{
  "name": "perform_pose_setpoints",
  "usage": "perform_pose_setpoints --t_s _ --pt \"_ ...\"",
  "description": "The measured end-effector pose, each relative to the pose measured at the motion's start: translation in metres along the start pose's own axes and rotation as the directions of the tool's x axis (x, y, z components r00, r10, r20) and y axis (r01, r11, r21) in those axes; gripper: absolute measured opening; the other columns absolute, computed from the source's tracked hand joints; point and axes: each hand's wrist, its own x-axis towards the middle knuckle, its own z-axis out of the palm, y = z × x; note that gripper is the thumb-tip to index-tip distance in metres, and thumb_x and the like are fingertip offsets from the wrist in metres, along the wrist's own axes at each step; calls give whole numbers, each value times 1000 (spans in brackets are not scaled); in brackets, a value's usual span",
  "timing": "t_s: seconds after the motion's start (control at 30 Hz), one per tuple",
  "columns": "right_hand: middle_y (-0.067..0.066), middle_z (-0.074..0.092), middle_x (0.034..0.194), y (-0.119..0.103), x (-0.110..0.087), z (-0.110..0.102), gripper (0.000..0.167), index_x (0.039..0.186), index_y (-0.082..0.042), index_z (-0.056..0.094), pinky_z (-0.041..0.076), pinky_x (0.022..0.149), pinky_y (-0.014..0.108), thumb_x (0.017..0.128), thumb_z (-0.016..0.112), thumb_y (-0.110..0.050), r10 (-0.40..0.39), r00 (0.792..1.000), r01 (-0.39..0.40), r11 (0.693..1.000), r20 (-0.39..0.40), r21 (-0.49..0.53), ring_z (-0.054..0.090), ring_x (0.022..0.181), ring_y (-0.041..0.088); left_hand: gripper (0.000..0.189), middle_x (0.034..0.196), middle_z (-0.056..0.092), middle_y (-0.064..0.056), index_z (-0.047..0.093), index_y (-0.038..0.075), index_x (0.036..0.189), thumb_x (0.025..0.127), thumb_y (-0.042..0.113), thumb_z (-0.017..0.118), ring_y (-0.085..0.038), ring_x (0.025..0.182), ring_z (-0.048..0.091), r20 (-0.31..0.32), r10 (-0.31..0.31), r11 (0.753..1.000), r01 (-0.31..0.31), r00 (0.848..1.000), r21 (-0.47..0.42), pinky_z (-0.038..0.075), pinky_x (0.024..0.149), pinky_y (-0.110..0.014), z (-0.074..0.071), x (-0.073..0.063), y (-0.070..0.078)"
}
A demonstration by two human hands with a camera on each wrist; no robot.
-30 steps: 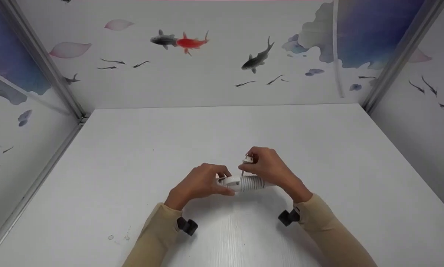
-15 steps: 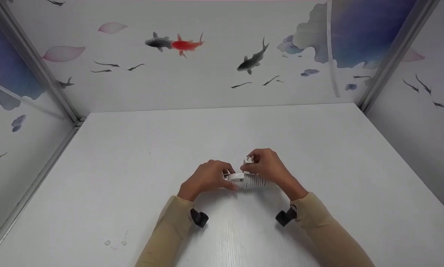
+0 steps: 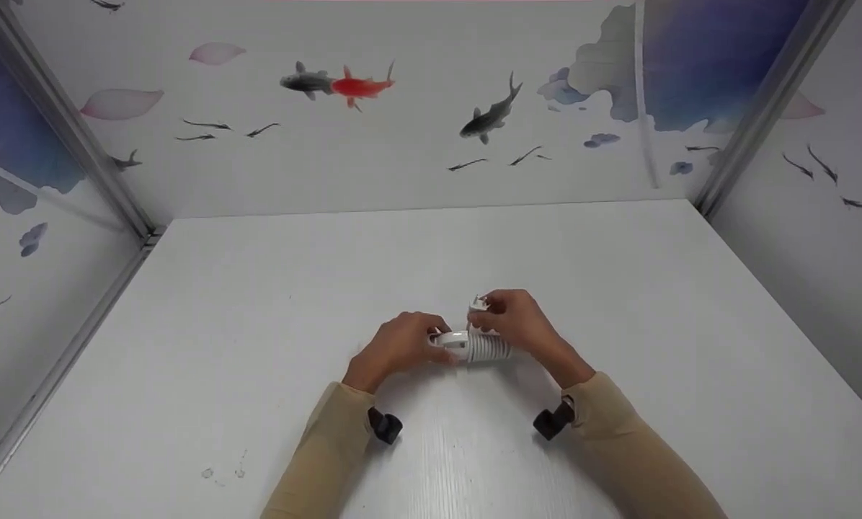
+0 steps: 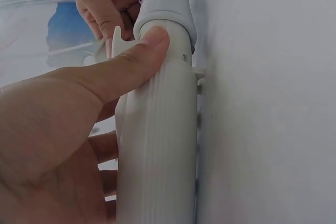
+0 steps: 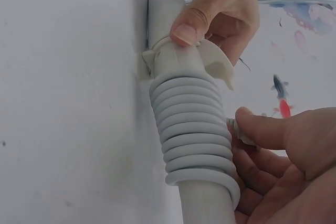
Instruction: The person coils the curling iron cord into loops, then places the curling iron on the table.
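Note:
My left hand (image 3: 401, 347) grips the handle of a white curling iron (image 4: 163, 135), its thumb lying along the ribbed side near the collar. A lever-like tab (image 5: 219, 66) flares out beside that thumb. Beyond the collar, a white cord (image 5: 191, 121) winds in several snug turns around the rod. My right hand (image 3: 523, 318) pinches the white plug (image 3: 478, 303) at the cord's end between thumb and fingers, just above the coil in the head view. From the right wrist, the plug is mostly hidden behind the thumb.
A white tabletop (image 3: 316, 274) lies under the hands, with small stains (image 3: 222, 473) at the front left. White panels (image 3: 402, 166) painted with fish and petals close off the back and both sides. Black wrist cameras (image 3: 385, 425) hang below the sleeves.
My left hand has moved right with the curling iron, closer to the right hand. The plug has tipped so its prongs show upward. The head view has shifted slightly.

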Motion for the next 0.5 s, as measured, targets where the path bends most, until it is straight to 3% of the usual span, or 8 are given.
perform_pose_setpoints --t_s 0.13,0.3,0.5 --pt "5 71 90 -3 -1 -1 16 102 -9 74 47 74 27 89 76 -17 -56 998 55 998 -2 -41 60 82 14 34 107 72 0 73 15 109 82 33 82 -14 89 57 -16 -10 999 9 1000 -38 47 84 -35 -1 1 -2" --pt "5 75 95 -3 -3 -6 18 102 -12 75 51 79 31 85 79 -14 -153 986 159 982 74 -97 66 87 15 34 108 72 -1 72 14 110 83 32 82 -14 91 57 -18 3 997 -4 1000 -72 48 87 -36 0 2 -6" --pt "0 72 93 2 -4 -12 16 99 -17 72 49 76 32 85 80 -17 -233 962 256 952 141 -169 61 84 14 32 106 72 -2 72 12 108 83 30 82 -14 89 56 -21 25 996 -27 999 -91 47 86 -35 0 3 -6"
